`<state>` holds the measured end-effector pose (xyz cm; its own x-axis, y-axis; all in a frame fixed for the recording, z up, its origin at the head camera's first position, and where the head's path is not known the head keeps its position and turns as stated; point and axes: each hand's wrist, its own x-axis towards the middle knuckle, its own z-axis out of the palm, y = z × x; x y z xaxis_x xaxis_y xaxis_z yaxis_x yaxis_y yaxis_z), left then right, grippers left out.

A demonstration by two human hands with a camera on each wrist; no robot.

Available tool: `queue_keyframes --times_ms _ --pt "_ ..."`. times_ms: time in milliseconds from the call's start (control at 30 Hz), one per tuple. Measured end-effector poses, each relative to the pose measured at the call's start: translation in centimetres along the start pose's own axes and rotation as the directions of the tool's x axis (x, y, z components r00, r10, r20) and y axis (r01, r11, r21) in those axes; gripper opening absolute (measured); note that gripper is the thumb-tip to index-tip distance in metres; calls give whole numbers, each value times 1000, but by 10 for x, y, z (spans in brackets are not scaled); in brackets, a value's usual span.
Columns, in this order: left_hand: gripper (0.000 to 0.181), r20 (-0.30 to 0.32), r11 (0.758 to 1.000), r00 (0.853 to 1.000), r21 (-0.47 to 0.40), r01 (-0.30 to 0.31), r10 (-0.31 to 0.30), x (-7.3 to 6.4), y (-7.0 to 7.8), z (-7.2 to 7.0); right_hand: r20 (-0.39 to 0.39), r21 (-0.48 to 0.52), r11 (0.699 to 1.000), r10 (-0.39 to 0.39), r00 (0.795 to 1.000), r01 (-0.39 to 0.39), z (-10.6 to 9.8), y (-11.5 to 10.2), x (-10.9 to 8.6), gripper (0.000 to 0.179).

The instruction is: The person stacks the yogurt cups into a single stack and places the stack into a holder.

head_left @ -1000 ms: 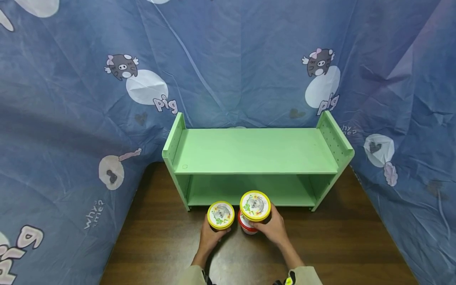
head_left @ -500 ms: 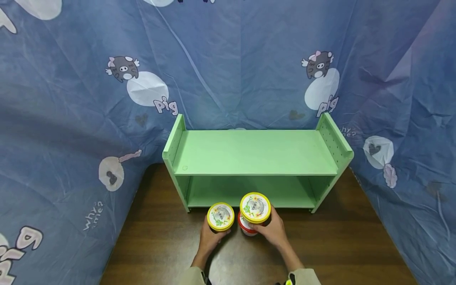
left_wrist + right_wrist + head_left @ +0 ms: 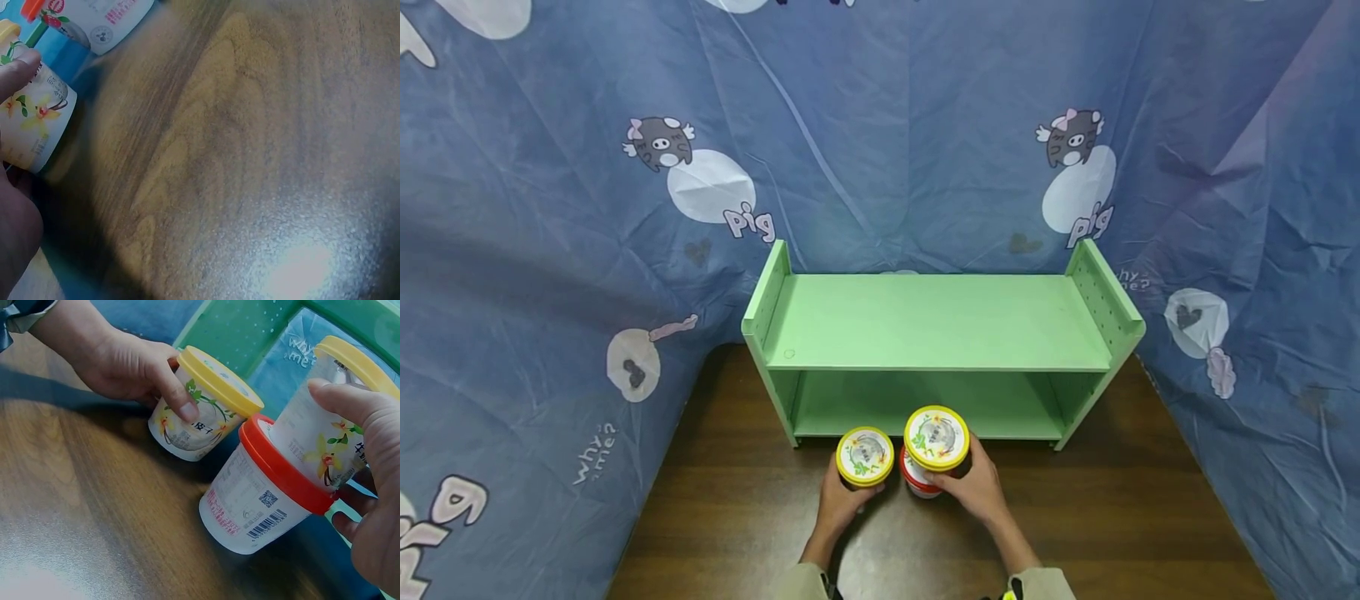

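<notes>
My left hand (image 3: 841, 500) grips a white paper tub with a yellow lid (image 3: 865, 457), its thumb on the flower-printed side. In the right wrist view this yellow-lidded tub (image 3: 197, 412) appears to stand upright on the table. My right hand (image 3: 976, 483) holds a second yellow-lidded tub (image 3: 937, 437) on top of a red-lidded tub (image 3: 921, 482). Seen from the right wrist, the upper tub's base (image 3: 312, 453) meets the red lid (image 3: 281, 465). The lower tub (image 3: 247, 503) stands on the table, a barcode on its side. Part of its lid is hidden from the head view.
Just behind the tubs is a light green two-level shelf (image 3: 940, 321) with raised side panels. Its lower board (image 3: 850, 408) lies close to the table. Brown wood table (image 3: 730, 500) extends on both sides. A blue pig-print cloth (image 3: 880, 125) hangs around the back and sides.
The head view has shifted very slightly, so the scene sits a little lower. Both hands keep their grips, and the tubs stay in place.
</notes>
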<state>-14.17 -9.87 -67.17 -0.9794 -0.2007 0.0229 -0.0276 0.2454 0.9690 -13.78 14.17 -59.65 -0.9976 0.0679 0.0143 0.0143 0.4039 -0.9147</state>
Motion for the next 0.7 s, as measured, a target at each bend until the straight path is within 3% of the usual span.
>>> queue_keyframes --times_ms 433,700 --pt "94 0 999 999 1 -50 50 -1 6 -1 7 34 999 -7 1000 7 -5 3 -2 97" --pt "95 11 997 997 -7 -71 71 0 20 -4 26 60 998 -18 999 16 -9 7 -2 97"
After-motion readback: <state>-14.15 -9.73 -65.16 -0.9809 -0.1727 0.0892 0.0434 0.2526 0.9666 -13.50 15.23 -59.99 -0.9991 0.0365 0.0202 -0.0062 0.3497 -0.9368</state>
